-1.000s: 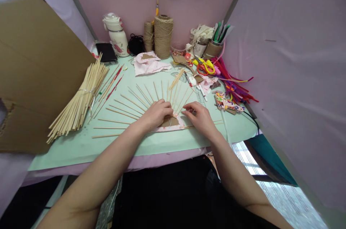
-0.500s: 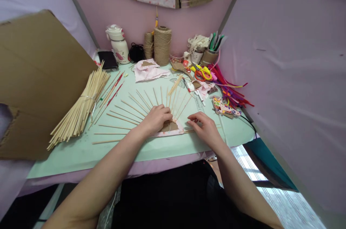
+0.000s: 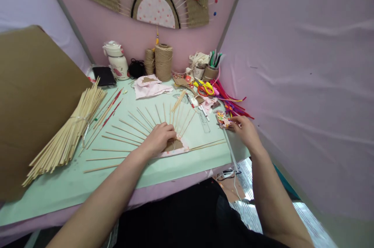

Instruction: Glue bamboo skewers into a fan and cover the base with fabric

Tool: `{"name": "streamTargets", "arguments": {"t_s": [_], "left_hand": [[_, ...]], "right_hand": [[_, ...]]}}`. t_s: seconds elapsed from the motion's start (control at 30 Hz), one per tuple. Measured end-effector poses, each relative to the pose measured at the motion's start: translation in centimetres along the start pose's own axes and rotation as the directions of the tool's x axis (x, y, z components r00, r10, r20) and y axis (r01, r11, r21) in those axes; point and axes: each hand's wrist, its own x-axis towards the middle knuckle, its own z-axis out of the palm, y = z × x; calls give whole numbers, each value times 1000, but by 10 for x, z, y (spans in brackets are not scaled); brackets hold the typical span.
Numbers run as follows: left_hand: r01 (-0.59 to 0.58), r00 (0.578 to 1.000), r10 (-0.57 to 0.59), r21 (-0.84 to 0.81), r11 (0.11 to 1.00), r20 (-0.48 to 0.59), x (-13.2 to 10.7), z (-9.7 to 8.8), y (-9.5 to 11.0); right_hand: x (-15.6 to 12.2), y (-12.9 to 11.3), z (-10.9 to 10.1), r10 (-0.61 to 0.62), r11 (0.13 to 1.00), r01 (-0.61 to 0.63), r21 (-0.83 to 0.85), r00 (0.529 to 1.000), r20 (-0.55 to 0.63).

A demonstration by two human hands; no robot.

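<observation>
Stick fan held down, flowery tool touched

In the head view, a fan of thin sticks (image 3: 133,128) is laid out on the green table (image 3: 210,158), in the near middle. At its near side, the sticks meet a piece of brown card (image 3: 174,146), which is edged with pink spotted cloth (image 3: 184,148). A tied bundle of sticks (image 3: 66,135) is seen on the left.

It seems that the fan is being kept in place with one hand while a tool is being got hold of with the other. For the next move, a firm hold on the tool seems to be called for, and the fan should be kept from sliding.

The left hand (image 3: 160,137) is set palm down over the fan, with its fingers bent and close together. The card is pressed by the fingertips, but whether a stick is pinched under them cannot be told. The right arm is stretched out to the right. The right hand (image 3: 246,131) is bent in toward the flowery tool (image 3: 222,120), and its near end is touched by the fingertips. Whether the fingers are closed around it cannot be told.
</observation>
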Motion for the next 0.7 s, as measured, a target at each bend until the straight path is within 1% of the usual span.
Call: {"name": "streamTargets", "arguments": {"t_s": [0.07,0.13,0.2,0.27,0.4,0.53,0.63,0.7], "left_hand": [[8,1000,-8,-13,1000,0,0,0,1],[16,1000,-16,-26,1000,-1,-1,-1,2],[17,1000,-18,-33,999,-4,-1,-2,3],[14,1000,-14,-34,999,-10,-2,-3,4],[13,1000,-13,-43,999,-11,-1,-2,4],[18,1000,-19,-55,998,-10,-1,-2,4],[17,1000,-18,-73,997,-16,-1,-1,3],[16,1000,-17,-87,996,-12,-1,-1,3]], "right_hand": [[9,18,-2,-1,995,9,-102,997,75],[15,29,-2,-7,986,35,-164,986,168],[20,35,0,-6,982,52,-182,969,245],[23,36,2,-4,983,56,-175,958,286],[29,34,2,-10,992,50,-113,943,331],[34,33,-3,-13,998,32,-48,932,363],[33,31,-13,-3,998,-19,61,936,351],[29,27,-23,15,982,-79,172,937,348]]}}
